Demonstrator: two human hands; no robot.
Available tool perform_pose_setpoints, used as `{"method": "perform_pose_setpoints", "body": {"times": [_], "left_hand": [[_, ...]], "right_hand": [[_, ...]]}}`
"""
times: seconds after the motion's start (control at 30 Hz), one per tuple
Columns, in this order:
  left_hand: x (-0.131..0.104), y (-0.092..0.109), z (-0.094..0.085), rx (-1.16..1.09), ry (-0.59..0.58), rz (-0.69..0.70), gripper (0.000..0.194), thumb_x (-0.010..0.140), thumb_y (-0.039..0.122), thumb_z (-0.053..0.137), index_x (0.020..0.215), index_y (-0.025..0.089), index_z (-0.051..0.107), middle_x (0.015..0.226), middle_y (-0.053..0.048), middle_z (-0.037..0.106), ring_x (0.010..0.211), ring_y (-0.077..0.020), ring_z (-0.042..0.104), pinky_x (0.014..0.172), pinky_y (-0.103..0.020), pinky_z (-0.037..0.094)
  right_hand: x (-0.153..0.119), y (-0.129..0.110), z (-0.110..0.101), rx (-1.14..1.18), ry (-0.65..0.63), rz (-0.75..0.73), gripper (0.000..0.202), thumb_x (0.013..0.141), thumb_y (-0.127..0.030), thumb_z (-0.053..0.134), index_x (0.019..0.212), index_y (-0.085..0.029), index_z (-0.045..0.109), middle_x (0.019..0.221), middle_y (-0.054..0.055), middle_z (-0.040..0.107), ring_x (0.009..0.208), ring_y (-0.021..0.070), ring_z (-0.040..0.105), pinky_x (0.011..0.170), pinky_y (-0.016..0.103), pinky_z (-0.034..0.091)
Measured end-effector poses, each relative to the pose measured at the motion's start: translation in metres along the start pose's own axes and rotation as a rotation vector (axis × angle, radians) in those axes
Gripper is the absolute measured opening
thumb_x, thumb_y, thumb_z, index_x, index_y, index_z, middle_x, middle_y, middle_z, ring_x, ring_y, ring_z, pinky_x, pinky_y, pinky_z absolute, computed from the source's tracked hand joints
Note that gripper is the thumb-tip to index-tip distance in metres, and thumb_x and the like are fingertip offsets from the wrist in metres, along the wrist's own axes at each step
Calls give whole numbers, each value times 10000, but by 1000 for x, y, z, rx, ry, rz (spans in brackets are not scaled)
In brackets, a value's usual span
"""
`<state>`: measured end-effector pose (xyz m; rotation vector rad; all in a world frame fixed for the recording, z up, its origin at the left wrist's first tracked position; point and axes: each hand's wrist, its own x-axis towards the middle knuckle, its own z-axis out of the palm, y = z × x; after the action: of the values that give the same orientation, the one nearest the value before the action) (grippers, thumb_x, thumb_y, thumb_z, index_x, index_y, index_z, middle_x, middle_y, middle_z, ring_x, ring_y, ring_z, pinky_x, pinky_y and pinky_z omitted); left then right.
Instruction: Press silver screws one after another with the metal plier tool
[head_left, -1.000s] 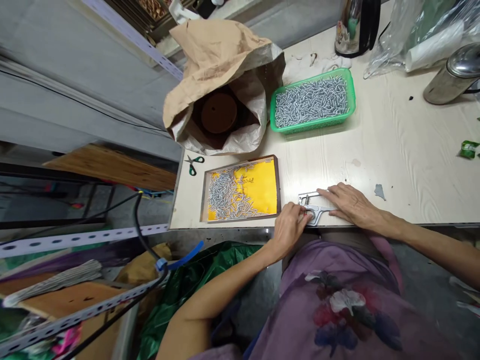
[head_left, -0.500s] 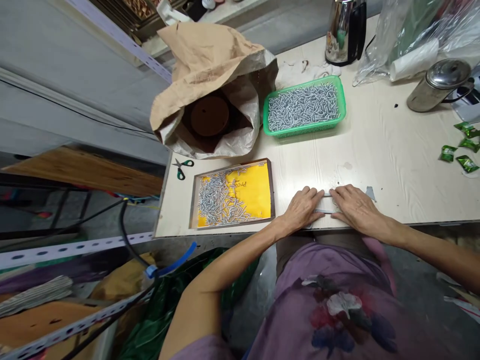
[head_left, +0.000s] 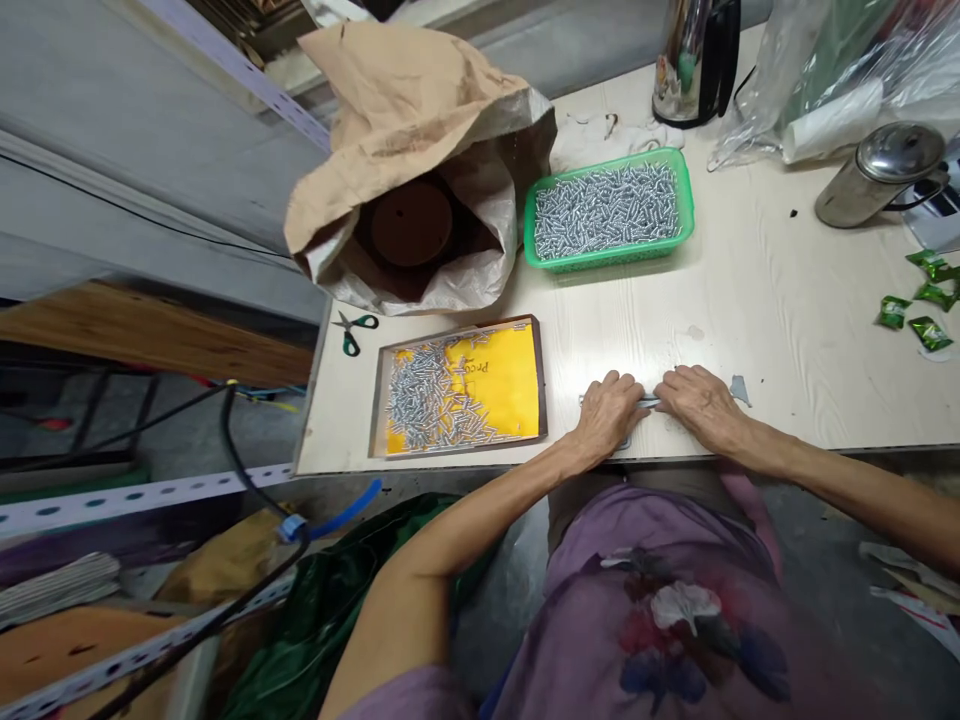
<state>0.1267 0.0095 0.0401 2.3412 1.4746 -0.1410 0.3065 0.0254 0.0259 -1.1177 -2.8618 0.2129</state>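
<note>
Both hands press flat on a metal tool.

head view, steeply down, close

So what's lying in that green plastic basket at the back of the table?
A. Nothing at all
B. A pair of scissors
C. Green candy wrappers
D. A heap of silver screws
D. The green basket is filled with a heap of silver screws; the green-handled scissors lie apart on the table near the left edge, and the green wrappers sit far off on the right.
</note>
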Motion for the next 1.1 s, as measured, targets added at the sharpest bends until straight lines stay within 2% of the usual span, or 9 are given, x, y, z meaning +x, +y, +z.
{"method": "perform_pose_setpoints", "body": {"times": [0.07,0.23,0.4,0.53,0.67,0.83,1.0,1.07,1.1], "left_hand": [[-2,-1,4,1,46,-27,235,907,338,605,1068,168,589,1004,-90,618,1006,-258,554,793,-365,486],[-13,4,34,-53,290,12,435,943,301,530,1340,145,441,1332,-190,544,1267,-309,502,1019,-480,443],[-26,30,66,-130,310,190,521,983,404,430,1415,117,381,1490,-224,425,1443,-310,334,1150,-509,326],[-30,39,67,-205,291,243,613,970,517,408,1444,132,357,1482,-217,443,1454,-294,318,1178,-524,279],[-24,38,63,-224,325,238,684,939,585,431,1419,98,400,1453,-227,473,1430,-324,357,1168,-529,301],[-30,41,75,-176,251,307,557,928,532,498,1283,109,574,1238,-187,649,1258,-326,549,1073,-479,438],[-79,2,72,-133,402,415,301,973,351,492,1195,207,636,1064,-74,713,980,-166,649,915,-315,520],[-100,-32,54,-97,564,281,222,973,282,493,1045,194,683,905,-65,714,857,-156,643,821,-305,525],[-108,-52,43,-78,627,117,215,971,263,491,977,184,691,858,-71,702,816,-160,629,784,-308,517]], "right_hand": [[2,4,-3,7,0,17,123,911,-189,537,946,-166,652,888,106,662,847,246,555,716,349,397],[10,28,-14,133,-9,-79,385,893,-345,583,1222,-144,572,1143,152,638,1009,278,554,827,388,436],[30,45,-9,79,-9,-44,240,957,-248,447,1025,-163,662,971,120,665,902,238,544,777,357,379],[55,48,-11,-14,3,9,209,943,-234,495,889,-169,686,919,110,681,889,239,507,738,358,317],[69,23,-23,-10,12,-47,173,927,-194,531,960,-170,700,973,108,681,904,232,494,725,346,284],[73,-39,-17,84,-107,-479,139,909,-193,592,839,-223,709,940,60,663,915,210,469,688,332,252],[82,-61,16,34,-75,-640,187,900,-130,568,741,-184,651,757,52,621,816,197,463,682,337,268],[86,-61,25,17,-22,-649,193,902,-101,537,759,-182,637,705,47,599,780,197,466,662,334,273],[87,-61,28,12,9,-646,207,902,-81,519,759,-184,628,689,44,591,763,196,468,656,332,277]]}}
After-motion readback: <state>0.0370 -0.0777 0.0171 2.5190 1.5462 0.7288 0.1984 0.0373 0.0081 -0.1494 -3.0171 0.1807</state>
